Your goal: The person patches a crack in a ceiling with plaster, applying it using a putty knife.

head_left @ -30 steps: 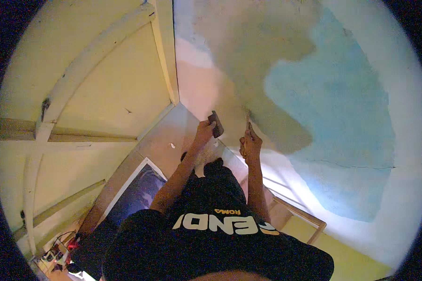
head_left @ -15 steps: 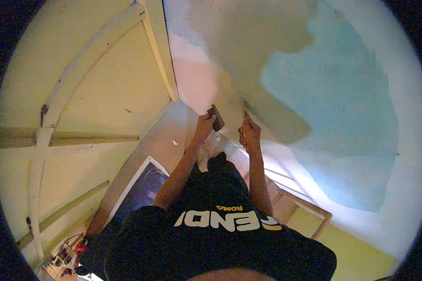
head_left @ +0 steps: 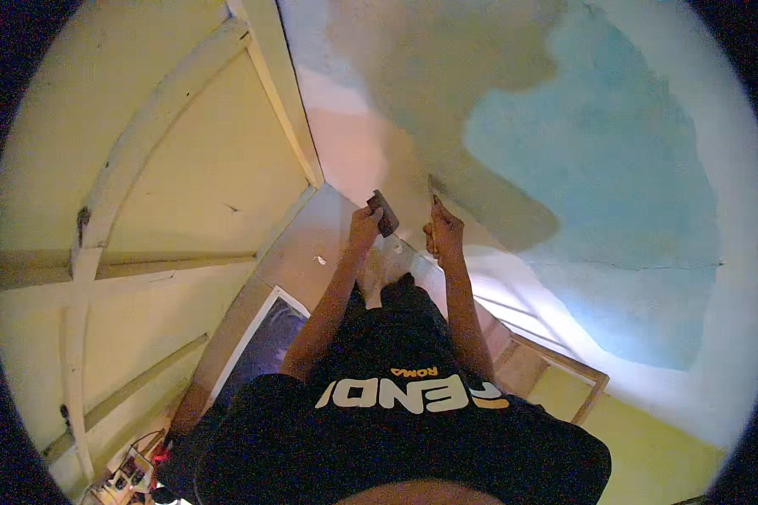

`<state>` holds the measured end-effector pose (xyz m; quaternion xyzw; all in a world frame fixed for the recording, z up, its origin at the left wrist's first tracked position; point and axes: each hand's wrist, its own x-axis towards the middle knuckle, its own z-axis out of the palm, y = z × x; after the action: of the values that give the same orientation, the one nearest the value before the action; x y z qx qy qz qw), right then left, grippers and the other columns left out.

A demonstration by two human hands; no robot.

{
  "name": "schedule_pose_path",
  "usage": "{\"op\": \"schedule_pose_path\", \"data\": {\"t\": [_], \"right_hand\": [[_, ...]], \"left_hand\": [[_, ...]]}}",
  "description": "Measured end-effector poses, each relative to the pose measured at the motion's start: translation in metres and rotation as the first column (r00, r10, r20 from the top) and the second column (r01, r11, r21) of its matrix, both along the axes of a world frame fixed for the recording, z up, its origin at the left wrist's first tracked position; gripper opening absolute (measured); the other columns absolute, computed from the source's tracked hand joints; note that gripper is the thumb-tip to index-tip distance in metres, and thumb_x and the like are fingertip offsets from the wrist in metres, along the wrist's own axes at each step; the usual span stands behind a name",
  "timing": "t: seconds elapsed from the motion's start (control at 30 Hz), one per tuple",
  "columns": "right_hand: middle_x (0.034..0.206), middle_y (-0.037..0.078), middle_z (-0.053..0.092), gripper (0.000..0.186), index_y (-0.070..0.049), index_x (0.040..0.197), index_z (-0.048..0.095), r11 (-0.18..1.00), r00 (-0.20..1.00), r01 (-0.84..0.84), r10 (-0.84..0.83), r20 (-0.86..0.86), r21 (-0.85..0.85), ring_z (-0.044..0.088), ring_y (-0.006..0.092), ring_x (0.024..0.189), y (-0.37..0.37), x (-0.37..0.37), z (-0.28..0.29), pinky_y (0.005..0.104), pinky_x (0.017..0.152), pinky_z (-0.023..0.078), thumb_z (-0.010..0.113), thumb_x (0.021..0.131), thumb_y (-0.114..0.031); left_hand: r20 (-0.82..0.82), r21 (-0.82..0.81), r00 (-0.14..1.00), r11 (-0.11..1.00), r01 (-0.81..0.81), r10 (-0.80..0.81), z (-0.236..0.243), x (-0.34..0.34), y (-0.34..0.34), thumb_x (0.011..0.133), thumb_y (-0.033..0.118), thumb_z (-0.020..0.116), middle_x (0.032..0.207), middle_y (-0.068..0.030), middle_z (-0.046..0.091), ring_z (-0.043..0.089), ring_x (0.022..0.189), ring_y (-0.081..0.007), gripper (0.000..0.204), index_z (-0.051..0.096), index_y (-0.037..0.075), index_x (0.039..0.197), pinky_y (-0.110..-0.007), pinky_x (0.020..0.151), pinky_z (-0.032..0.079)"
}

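Observation:
My left hand [head_left: 365, 227] is closed round a dark, flat, broad-edged plate [head_left: 384, 214] that looks like a scraper, held just off the wall's lower part. To its right, my right hand [head_left: 444, 236] is closed on the handle of a thin-bladed putty knife [head_left: 431, 185]. The blade points up at the wall [head_left: 615, 168], and its tip is at or close to the surface; whether it touches I cannot tell. Around the tip the wall is pinkish beige, with a darker brownish area above and a large teal patch on the right.
On the left stands a yellowish panel wall [head_left: 210, 160] with pale wooden battens [head_left: 84, 261]. Below lie a white-framed dark picture or panel [head_left: 265, 337] and a small wooden frame [head_left: 594, 391]. Cluttered small objects [head_left: 135, 471] sit at the lower left. Bright light falls on the lower wall.
The whole view has shifted slightly. The putty knife in my right hand has moved a little to the left, and both hands keep their grips.

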<state>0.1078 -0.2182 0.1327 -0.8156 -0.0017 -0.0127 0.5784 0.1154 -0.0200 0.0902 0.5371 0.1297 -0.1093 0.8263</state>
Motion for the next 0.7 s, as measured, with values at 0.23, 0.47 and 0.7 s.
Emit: {"op": "schedule_pose_path", "data": {"t": [0.23,0.47,0.7], "right_hand": [[0.055,0.001,0.047,0.044,-0.017,0.128,0.055,0.965,0.940,0.181,-0.114,-0.321,0.187,0.035,0.0062,0.034,0.003,0.006,-0.006,0.0213,0.031,0.027,0.056,0.091,-0.041],[0.055,0.000,0.048,0.047,-0.016,0.128,0.055,0.894,0.846,0.346,-0.166,-0.506,0.285,0.036,0.0064,0.035,0.016,-0.010,0.045,0.0219,0.031,0.030,0.058,0.089,-0.043],[0.054,0.000,0.047,0.043,-0.018,0.126,0.057,0.994,0.995,0.103,-0.103,-0.018,0.026,0.035,0.0060,0.035,-0.003,-0.004,-0.004,0.0221,0.032,0.029,0.058,0.089,-0.040]], "left_hand": [[0.017,-0.040,1.000,0.999,0.015,-0.014,-0.024,-0.001,0.002,0.090,0.013,0.054,0.080,-0.0053,0.060,0.060,0.071,-0.0151,0.019,0.060,-0.005,0.091,-0.032,0.063,0.052],[0.008,-0.033,1.000,0.999,0.010,-0.009,-0.019,-0.004,0.002,0.090,0.016,0.057,0.078,-0.0040,0.059,0.059,0.068,-0.0140,0.021,0.060,-0.005,0.089,-0.030,0.062,0.051],[-0.029,-0.039,0.998,0.998,0.051,-0.052,-0.016,-0.004,0.004,0.091,0.017,0.055,0.078,-0.0035,0.059,0.059,0.067,-0.0130,0.022,0.059,-0.004,0.089,-0.031,0.063,0.051]]}}
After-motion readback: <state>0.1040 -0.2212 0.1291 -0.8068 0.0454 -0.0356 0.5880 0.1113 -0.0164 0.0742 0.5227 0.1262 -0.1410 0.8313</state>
